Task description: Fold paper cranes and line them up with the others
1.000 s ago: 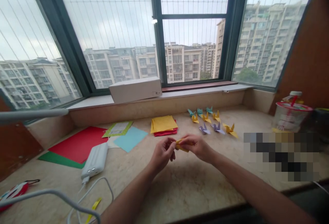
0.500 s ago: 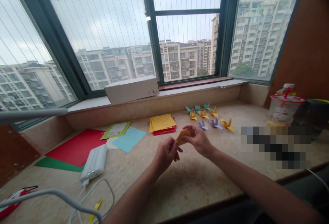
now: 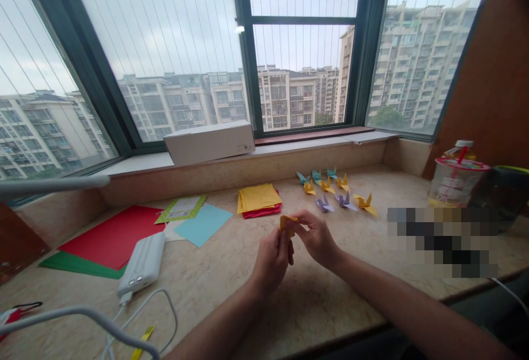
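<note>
A small folded piece of yellow paper (image 3: 286,221) is pinched between both of my hands above the stone counter (image 3: 215,283). My left hand (image 3: 273,258) grips it from below with closed fingers. My right hand (image 3: 317,236) holds its right side, fingers curled. Behind them lies a stack of yellow and red paper squares (image 3: 258,200). To the right of the stack stand several small folded paper birds (image 3: 334,192) in yellow, teal and purple.
Red (image 3: 113,236), green (image 3: 76,263) and light blue (image 3: 202,223) sheets lie at the left, with a white power bank (image 3: 142,263) and its cable (image 3: 165,316). A white box (image 3: 209,142) rests on the window sill. A lidded plastic cup (image 3: 454,181) stands at the right.
My hands have turned the yellow paper from lying flat to standing more upright and drawn closer together. The camera view shifted slightly.
</note>
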Demonstrator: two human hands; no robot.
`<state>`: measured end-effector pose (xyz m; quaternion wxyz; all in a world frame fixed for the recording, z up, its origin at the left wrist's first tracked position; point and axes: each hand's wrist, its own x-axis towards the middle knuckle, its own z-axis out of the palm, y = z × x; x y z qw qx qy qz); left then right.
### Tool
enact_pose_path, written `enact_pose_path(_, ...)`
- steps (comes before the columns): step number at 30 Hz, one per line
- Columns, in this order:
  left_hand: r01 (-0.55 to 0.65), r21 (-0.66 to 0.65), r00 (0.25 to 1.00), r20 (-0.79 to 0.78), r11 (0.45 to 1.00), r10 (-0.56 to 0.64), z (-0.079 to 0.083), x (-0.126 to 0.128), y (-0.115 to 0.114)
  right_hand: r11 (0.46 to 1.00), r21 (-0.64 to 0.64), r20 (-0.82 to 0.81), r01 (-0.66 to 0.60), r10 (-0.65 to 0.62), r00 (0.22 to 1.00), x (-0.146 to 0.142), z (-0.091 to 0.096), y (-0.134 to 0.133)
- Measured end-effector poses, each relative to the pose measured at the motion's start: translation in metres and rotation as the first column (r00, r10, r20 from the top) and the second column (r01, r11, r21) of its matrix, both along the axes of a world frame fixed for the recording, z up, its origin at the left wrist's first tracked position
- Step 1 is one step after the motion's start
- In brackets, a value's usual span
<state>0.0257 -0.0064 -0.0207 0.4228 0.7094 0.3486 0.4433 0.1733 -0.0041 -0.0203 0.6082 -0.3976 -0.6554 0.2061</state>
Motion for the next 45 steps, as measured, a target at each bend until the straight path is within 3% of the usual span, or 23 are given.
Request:
enact_pose_path(2, -0.031, 0.001, 0.999, 0.044, 1.000, 0.031, -0.001, 0.000, 0.001, 0.990, 0.135, 0.168, 0.031, -0.053, 0.984, 0.000, 0.001, -0.002)
enact_pose_path(5, -0.070, -0.039, 0.989, 0.128, 0.997, 0.075, -0.001, 0.000, 0.003, 0.962, 0.267, 0.393, -0.050, -0.061, 0.917, -0.001, 0.003, -0.005)
enact_pose_path(7, -0.063, -0.088, 0.980, 0.181, 0.994, 0.078, 0.001, 0.000, 0.003, 0.956, 0.276, 0.492, -0.097, -0.054, 0.869, -0.003, 0.002, -0.007)
enact_pose_path(11, 0.014, -0.144, 0.970, 0.240, 0.990, 0.021, 0.003, -0.002, 0.004, 0.976, 0.213, 0.535, -0.044, -0.079, 0.841, -0.006, -0.001, -0.010)
enact_pose_path(14, 0.035, -0.115, 0.977, 0.211, 0.993, -0.009, 0.003, -0.004, 0.007, 0.988, 0.123, 0.477, -0.095, 0.025, 0.878, -0.005, -0.001, -0.011)
enact_pose_path(17, 0.019, -0.111, 0.981, 0.193, 0.994, 0.003, 0.003, -0.008, 0.012, 0.986, 0.029, 0.280, -0.162, 0.148, 0.949, -0.001, 0.004, -0.010)
enact_pose_path(19, 0.044, -0.132, 0.979, 0.204, 0.990, -0.016, 0.004, -0.010, 0.013, 0.991, -0.060, 0.130, -0.117, 0.124, 0.984, 0.002, 0.007, -0.008)
enact_pose_path(22, 0.087, -0.155, 0.975, 0.214, 0.984, -0.053, 0.007, -0.010, 0.011, 0.979, -0.174, 0.086, -0.101, 0.117, 0.989, 0.006, 0.010, -0.006)
enact_pose_path(31, 0.017, -0.112, 0.999, 0.050, 0.994, -0.012, 0.010, -0.010, 0.007, 0.995, -0.095, 0.201, 0.011, 0.008, 0.980, 0.008, 0.011, -0.009)
enact_pose_path(36, 0.061, -0.151, 0.991, -0.111, 0.987, -0.078, 0.008, -0.012, 0.006, 0.943, -0.218, 0.003, -0.251, 0.258, 0.966, 0.007, 0.008, -0.006)
enact_pose_path(41, 0.027, -0.083, 0.995, -0.097, 0.996, -0.035, 0.008, -0.013, 0.006, 0.963, -0.224, -0.051, -0.149, 0.141, 0.989, 0.006, 0.006, -0.005)
enact_pose_path(45, 0.051, 0.005, 0.990, -0.132, 0.999, -0.050, 0.009, -0.016, 0.006, 0.918, -0.257, -0.137, -0.303, 0.276, 0.951, 0.003, 0.007, -0.008)
